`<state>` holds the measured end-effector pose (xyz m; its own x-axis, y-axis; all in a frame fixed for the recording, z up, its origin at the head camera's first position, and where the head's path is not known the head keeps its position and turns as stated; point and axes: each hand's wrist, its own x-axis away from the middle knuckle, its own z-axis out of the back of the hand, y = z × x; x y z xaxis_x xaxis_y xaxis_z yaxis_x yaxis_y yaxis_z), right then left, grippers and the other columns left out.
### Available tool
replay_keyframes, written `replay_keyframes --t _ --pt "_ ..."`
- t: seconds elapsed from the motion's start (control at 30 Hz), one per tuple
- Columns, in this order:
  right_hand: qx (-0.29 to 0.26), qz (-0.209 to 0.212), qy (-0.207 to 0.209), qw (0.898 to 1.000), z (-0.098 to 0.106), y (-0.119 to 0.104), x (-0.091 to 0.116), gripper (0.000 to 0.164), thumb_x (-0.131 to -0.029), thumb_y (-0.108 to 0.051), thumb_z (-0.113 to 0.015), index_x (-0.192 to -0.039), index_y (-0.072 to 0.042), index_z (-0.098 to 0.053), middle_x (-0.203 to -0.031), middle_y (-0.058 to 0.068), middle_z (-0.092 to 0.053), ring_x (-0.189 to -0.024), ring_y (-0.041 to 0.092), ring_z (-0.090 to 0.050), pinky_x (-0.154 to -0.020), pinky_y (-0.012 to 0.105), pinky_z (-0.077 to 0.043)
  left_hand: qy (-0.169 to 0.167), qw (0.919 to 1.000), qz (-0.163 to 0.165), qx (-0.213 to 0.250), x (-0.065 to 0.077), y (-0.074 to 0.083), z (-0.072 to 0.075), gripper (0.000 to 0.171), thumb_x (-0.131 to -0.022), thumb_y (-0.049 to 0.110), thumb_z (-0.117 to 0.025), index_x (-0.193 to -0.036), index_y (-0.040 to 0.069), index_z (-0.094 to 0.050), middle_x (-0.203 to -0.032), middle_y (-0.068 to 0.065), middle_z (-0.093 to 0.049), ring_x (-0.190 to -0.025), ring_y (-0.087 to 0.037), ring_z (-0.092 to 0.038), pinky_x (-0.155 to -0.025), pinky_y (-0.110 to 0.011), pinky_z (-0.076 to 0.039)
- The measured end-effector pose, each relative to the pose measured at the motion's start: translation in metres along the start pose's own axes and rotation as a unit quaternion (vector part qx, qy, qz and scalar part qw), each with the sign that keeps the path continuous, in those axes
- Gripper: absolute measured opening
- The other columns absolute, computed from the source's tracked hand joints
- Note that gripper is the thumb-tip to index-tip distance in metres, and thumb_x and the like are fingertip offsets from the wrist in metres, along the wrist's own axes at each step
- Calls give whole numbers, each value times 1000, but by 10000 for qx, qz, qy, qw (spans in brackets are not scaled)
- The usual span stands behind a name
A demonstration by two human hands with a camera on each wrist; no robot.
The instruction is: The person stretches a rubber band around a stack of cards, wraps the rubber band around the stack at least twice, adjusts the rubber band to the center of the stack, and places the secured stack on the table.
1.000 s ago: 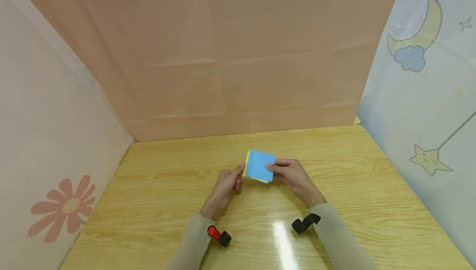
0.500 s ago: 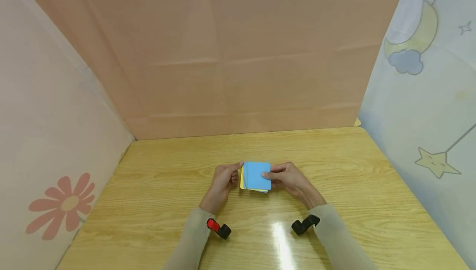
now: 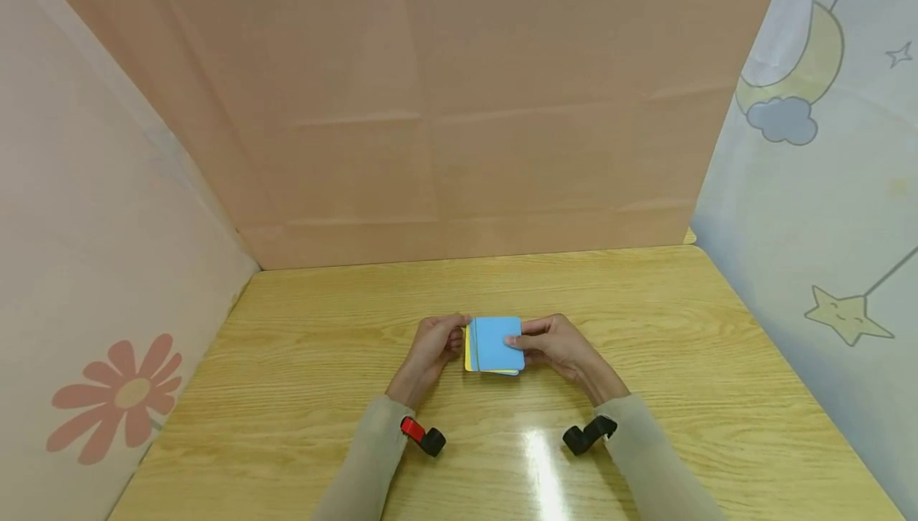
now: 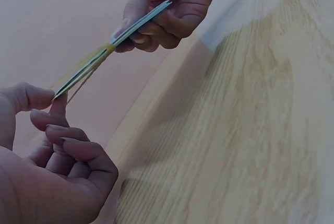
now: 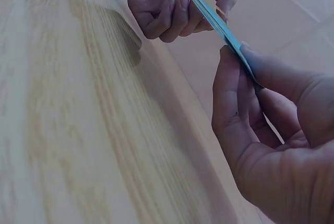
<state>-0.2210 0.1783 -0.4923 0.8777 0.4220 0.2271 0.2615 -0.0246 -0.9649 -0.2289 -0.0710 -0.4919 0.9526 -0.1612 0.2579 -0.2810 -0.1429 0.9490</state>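
A thin stack of square cards [image 3: 496, 346], blue on top with yellow showing at the left and lower edges, is held over the table between both hands. Round the stack near its left side runs a thin rubber band [image 4: 108, 49], yellowish in the left wrist view. With thumb and index finger, my left hand [image 3: 428, 348] pinches the left edge of the cards, the other fingers curled beneath. My right hand [image 3: 562, 347] pinches the right edge, thumb on the blue face and fingers behind. The wrist views show the stack edge-on and tilted.
A wood-grain table [image 3: 323, 393] lies under the hands. Beyond its far edge hangs a plain tan sheet [image 3: 430, 146]. Pale printed sheets stand on both sides, with a flower [image 3: 129, 393] at left and a moon [image 3: 806, 67] at right. Each wrist wears a small black camera [image 3: 433, 441].
The stack has come down toward the person and levelled from its earlier slant. My left thumb has shifted up to the stack's upper left corner; the right hand keeps its grip.
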Motion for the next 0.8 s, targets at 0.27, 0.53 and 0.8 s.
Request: replay_keyframes --t 0.27,0.53,0.8 --pt "13 40 -15 10000 1 -1 1 45 -95 -9 -78 -132 13 -66 -109 9 -80 -92 18 -79 -82 34 -65 -148 9996 -86 -202 -3 -1 1 32 -97 15 -66 -66 11 -57 -67 1 -48 -66 -16 -42 -64 -29 -37" --pt "15 -24 104 9999 4 -1 1 45 -95 -9 -78 -133 13 -65 -109 6 -79 -95 18 -78 -84 34 -65 -130 9951 -532 -818 -2 -2 4 18 -103 17 -69 -101 2 -78 -88 1 -65 -78 -15 -59 -74 -29 -53" --pt "-5 -98 78 9999 9 -2 2 38 -103 -18 -70 -129 10 -68 -98 4 -79 -87 17 -78 -80 31 -66 30 9882 -723 -1350 1 -1 6 22 -102 19 -71 -110 -1 -79 -95 -3 -72 -84 -21 -64 -80 -33 -58"
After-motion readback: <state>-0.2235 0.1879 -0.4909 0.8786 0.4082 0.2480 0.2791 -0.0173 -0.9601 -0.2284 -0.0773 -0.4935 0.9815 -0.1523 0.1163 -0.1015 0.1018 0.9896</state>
